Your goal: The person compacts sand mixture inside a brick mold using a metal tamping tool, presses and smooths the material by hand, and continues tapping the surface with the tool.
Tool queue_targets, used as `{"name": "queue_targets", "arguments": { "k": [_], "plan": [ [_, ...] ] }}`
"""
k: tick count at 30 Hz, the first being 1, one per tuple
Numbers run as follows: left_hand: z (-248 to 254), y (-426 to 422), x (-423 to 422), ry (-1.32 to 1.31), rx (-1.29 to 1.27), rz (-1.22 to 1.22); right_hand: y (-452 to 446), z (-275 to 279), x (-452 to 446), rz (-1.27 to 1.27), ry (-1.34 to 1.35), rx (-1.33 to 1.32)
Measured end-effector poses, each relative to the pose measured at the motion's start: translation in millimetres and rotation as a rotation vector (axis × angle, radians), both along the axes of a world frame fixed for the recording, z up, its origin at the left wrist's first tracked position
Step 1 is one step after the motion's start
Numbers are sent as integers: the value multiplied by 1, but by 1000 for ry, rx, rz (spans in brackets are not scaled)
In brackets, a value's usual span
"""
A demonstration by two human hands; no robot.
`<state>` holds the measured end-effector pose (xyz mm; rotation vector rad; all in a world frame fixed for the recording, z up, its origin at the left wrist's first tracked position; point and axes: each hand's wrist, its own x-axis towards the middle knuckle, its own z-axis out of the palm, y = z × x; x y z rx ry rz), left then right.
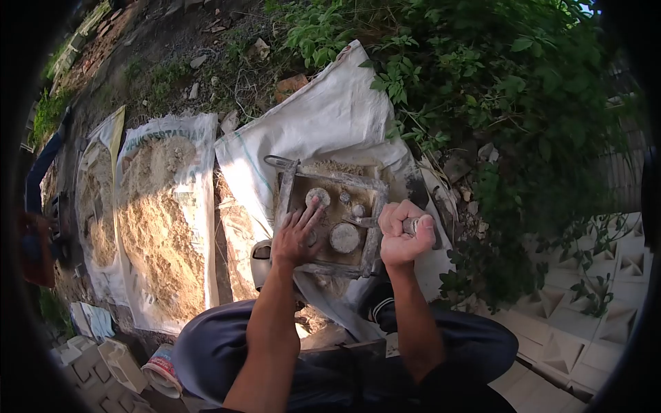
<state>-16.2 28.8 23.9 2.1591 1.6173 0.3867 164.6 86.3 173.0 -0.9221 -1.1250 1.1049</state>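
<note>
A grey, dusty rectangular frame (334, 179) lies on a white sack, with sandy material and several round pieces inside. My left hand (296, 235) rests over the frame's left part, fingers spread, its fingertips touching a pale round disc (317, 199). A larger round disc (345, 238) lies lower right of it, and small rounded pieces (358, 210) sit near the middle. My right hand (406, 233) is closed around the handle of a small tool (363, 221), whose end reaches over the frame's right side.
Sacks spread with sandy material (163, 220) lie to the left. A metal container (261, 263) stands by my left wrist. Leafy plants (482, 124) grow at the right, above patterned pale blocks (561, 344). A bucket (162, 372) is at the lower left. Part of another person (38, 248) shows at the far left.
</note>
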Motion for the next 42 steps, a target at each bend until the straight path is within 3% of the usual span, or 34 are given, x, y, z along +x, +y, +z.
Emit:
{"name": "queue_targets", "arguments": {
  "k": [7,9,14,21,26,35,38,42],
  "plan": [
    [5,2,0,24,-28,8,2,33,-1,-57,-1,-55],
    [4,0,1,21,29,-4,5,53,1,-51,136,-77],
    [8,2,1,29,14,-1,-2,-3,-2,-35,53,90],
    [5,0,2,28,-22,4,13,44,1,-64,88,-102],
    [2,-1,0,16,-29,-13,4,-3,-5,-34,18,64],
    [1,0,1,36,-26,-8,19,33,-12,118,13,-139],
    [3,2,1,5,9,-2,18,4,-17,206,-159,-3],
    [5,1,1,-39,50,23,24,19,-20,229,-161,-59]
  ]
}}
